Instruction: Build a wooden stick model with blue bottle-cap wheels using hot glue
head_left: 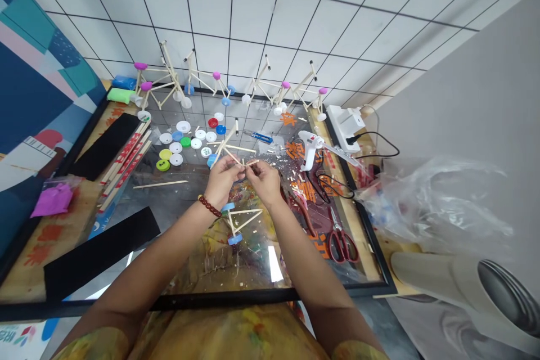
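Observation:
My left hand (222,183) is closed, fingertips pinching a frame of thin wooden sticks (228,139). One upright of the frame has a dark-ended crosspiece at its top, and a blue bottle cap (211,161) shows low beside this hand. Close to it, my right hand (265,184) pinches a short thin stick (252,162) near the frame's sticks. Whether the two pieces touch is hidden by the fingers. Below the hands lies a triangle of sticks (246,212) with a blue cap at each of two corners.
Several stick tricycle models (169,81) stand along the tiled wall. Loose bottle caps (185,142) lie left of centre, near a blue utility knife (261,136). Rightward are a glue gun (311,149), pliers (304,211), red-handled scissors (342,243) and a power strip (342,124).

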`<action>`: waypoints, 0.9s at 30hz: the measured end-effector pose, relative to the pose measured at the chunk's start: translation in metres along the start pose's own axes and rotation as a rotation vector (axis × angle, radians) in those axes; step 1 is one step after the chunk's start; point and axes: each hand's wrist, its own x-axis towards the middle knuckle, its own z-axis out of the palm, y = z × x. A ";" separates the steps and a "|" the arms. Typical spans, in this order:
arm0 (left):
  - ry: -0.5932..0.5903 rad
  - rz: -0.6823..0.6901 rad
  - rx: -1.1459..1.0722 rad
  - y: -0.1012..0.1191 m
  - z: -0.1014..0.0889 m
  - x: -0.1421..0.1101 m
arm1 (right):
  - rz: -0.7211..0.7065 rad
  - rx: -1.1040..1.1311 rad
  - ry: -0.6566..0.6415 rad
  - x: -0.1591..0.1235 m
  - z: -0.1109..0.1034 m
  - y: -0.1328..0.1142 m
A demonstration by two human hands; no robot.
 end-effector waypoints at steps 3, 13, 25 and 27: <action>0.032 -0.009 -0.016 -0.001 0.002 0.001 | -0.010 0.002 0.000 0.000 0.000 0.001; 0.052 0.037 -0.043 -0.007 0.004 -0.003 | -0.037 0.028 0.013 -0.001 -0.001 0.001; 0.181 0.100 0.164 -0.020 0.009 0.008 | -0.006 0.120 0.002 0.001 0.002 0.011; 0.188 0.107 0.186 -0.023 0.010 0.009 | 0.013 0.147 0.018 0.001 0.004 0.012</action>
